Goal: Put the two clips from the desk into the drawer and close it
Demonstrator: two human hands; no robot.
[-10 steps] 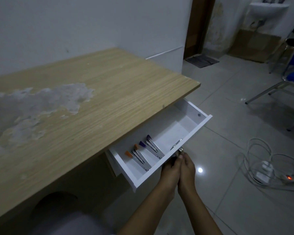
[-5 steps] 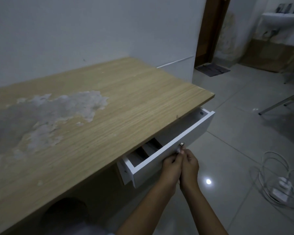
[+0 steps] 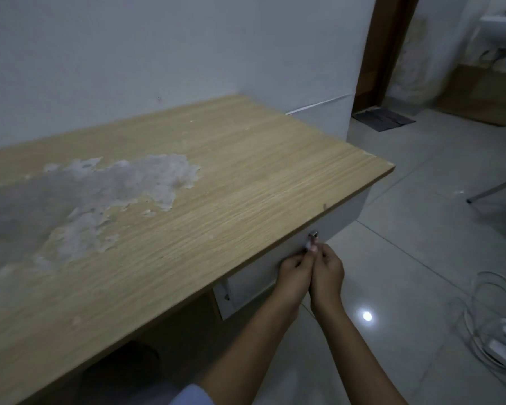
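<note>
Your left hand (image 3: 294, 273) and right hand (image 3: 327, 270) meet in a pinching grip just below the small metal knob (image 3: 314, 235), pressing the white drawer (image 3: 342, 213) flush under the table (image 3: 216, 182), the clips hidden inside, so it looks closed.

Dim, bluish, slightly soft picture; a small bright glare spot (image 3: 367, 316) shines on the floor tiles (image 3: 406, 217), and wide-angle bending curves the edges.
</note>
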